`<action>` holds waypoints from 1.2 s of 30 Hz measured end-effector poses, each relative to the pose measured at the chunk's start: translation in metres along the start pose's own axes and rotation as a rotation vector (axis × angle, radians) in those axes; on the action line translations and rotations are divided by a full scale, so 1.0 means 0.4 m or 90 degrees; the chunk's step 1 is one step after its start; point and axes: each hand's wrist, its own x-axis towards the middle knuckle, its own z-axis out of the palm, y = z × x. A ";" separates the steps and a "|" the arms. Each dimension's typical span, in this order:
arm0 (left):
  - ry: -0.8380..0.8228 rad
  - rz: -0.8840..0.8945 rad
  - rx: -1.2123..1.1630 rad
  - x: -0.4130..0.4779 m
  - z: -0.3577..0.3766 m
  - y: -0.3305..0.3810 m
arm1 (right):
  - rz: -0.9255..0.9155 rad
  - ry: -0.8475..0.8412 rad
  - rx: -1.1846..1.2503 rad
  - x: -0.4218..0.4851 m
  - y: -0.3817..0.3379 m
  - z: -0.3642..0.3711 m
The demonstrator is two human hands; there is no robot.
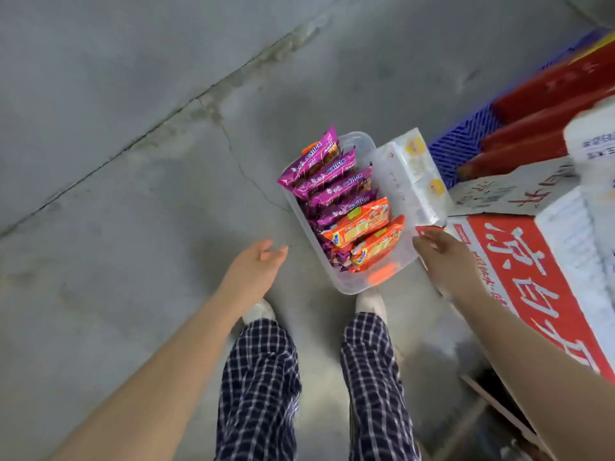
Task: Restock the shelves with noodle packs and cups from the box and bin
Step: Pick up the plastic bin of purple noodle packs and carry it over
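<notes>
While both hands are spread and empty | left hand (pixel 258 261) beside bin (pixel 346 284), right hand (pixel 444 251) at its far rim | bin on floor, packs (pixel 336 188) stood on edge | risk: uneven lift, packs spilled.

Both hands (pixel 256 261) (pixel 442 252) hover open beside the noodle-filled bin (pixel 357 141).

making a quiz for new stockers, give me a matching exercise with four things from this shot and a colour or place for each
Things:
1. upper noodle packs
2. lower noodle packs
3. bin
4. crate

Descriptions:
A. blue, far right
B. purple
C. clear plastic, on the floor
D. orange

Pairs: 1-B, 2-D, 3-C, 4-A
</notes>
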 end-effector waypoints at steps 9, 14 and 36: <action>0.029 -0.127 -0.250 0.368 0.227 -0.058 | -0.054 -0.020 -0.026 0.362 0.095 0.169; 0.016 -0.158 -0.445 0.497 0.363 -0.068 | -0.110 0.026 -0.053 0.506 0.141 0.205; 0.361 -0.168 -0.442 0.562 0.291 -0.321 | -0.037 -0.124 0.074 0.659 0.206 0.313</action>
